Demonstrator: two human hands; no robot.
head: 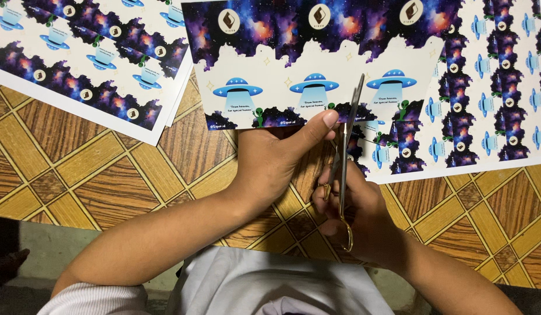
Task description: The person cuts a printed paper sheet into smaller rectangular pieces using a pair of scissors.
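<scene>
Scissors (347, 151), thin metal with golden handles, stand in the right hand (355, 213), fingers closed in the loops, blades partly into a glossy printed strip (294, 64); the left hand (276, 157) pinches its lower edge; more sheets (90, 58) lie on the wood-patterned floor (107, 169).

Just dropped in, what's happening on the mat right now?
A person is cutting a printed strip of galaxy and flying-saucer labels with scissors. The left hand pinches the strip's lower edge, thumb on top. The right hand works the gold-handled scissors, blades pointing up the strip between the second and third saucer. More uncut sheets of the same print lie at upper left and at right, all on a wood-pattern floor mat.
</scene>
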